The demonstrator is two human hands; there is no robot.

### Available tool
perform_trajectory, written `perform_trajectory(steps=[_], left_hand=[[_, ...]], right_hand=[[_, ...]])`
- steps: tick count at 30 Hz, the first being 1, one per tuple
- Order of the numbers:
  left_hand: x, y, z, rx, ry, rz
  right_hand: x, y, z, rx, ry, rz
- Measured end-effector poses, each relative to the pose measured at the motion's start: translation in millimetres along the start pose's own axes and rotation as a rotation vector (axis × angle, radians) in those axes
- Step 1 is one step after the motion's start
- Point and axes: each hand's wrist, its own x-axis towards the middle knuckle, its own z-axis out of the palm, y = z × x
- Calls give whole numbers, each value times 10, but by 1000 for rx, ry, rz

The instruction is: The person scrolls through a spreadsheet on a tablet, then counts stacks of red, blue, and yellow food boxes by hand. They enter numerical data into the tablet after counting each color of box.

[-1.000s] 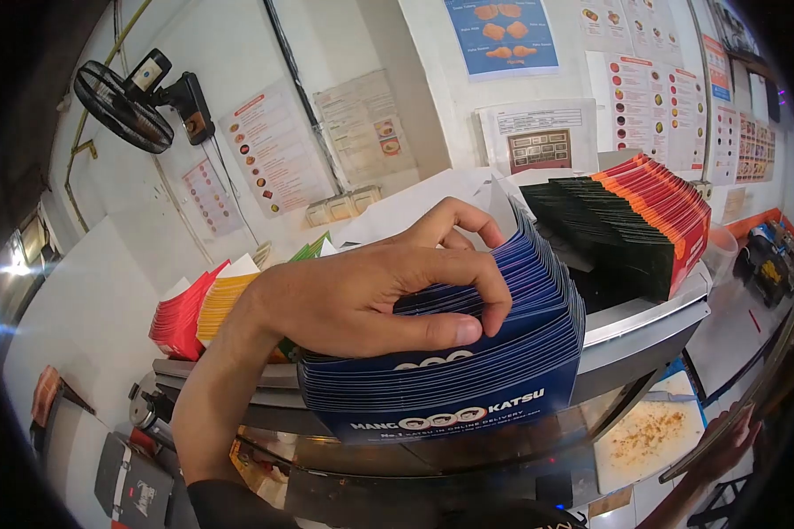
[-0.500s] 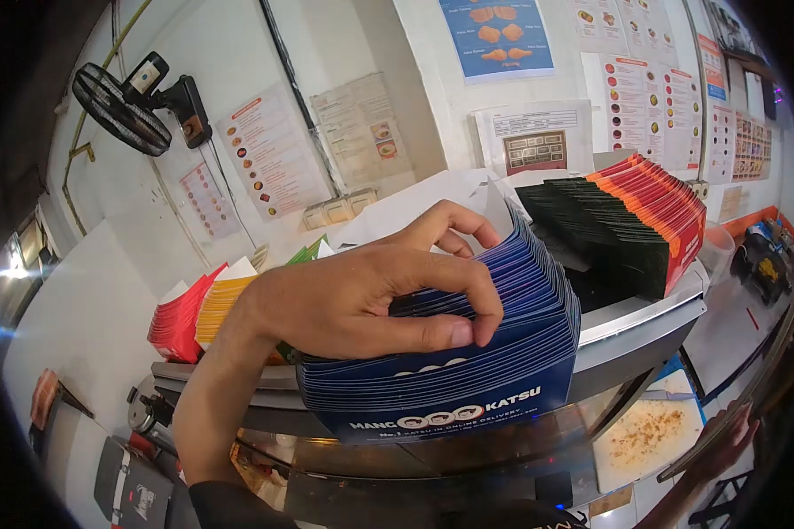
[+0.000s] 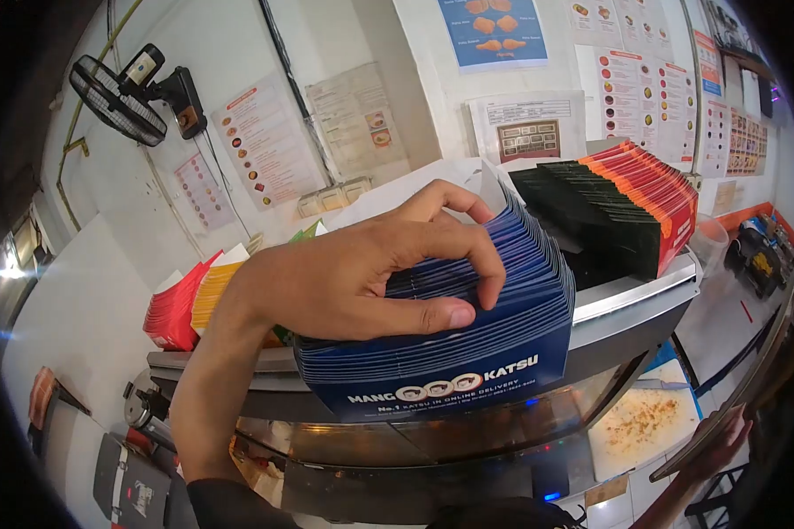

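My left hand point(image 3: 362, 273) reaches in from the lower left and curls over a thick stack of blue folded cartons point(image 3: 441, 370) printed "MANG KATSU". Its thumb lies across the front cartons and its bent fingers hook over their top edges; some fingertips are hidden among them. At the lower right, my right hand point(image 3: 723, 436) is small and dim, closed around the edge of a long, dark, flat object point(image 3: 739, 401) that I cannot make out.
Black and red-orange cartons point(image 3: 662, 203) stand right of the blue stack, on a metal shelf point(image 3: 635, 295). Red cartons point(image 3: 175, 313) and yellow ones point(image 3: 216, 295) stand left. Below right is a white tray with crumbs point(image 3: 644, 419). A fan point(image 3: 119, 100) hangs on the wall.
My left index finger has lifted a little away from the thumb. The blue stack and hand appear slightly higher, as the view has shifted. The right hand still grips the dark object.
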Motion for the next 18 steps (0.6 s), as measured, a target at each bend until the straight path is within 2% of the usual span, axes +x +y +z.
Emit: perform_trajectory(steps=[2, 3, 5, 7, 10, 11, 14, 17, 18], left_hand=[[-30, 69, 30, -23, 5, -56], [-43, 83, 46, -41, 10, -73], [-54, 68, 61, -72, 20, -53], [-43, 55, 53, -52, 12, -23], [-37, 21, 29, 30, 13, 37], [-33, 14, 27, 56, 15, 63], [-21, 13, 40, 8, 48, 28], [-30, 42, 30, 107, 39, 46], [-28, 59, 52, 63, 62, 39]], right_hand=[[-29, -41, 103, -219, -10, -35], [-116, -1, 172, -573, 345, -115], [-106, 45, 753, -722, 843, -158], [177, 3, 1533, -304, 1091, -75], [-29, 6, 1042, -392, 1019, -197], [-167, 20, 736, -463, 899, -212], [-178, 0, 938, -498, 986, -199], [-124, -58, 1250, -426, 1079, -89], [-210, -66, 1035, -528, 1002, -116]])
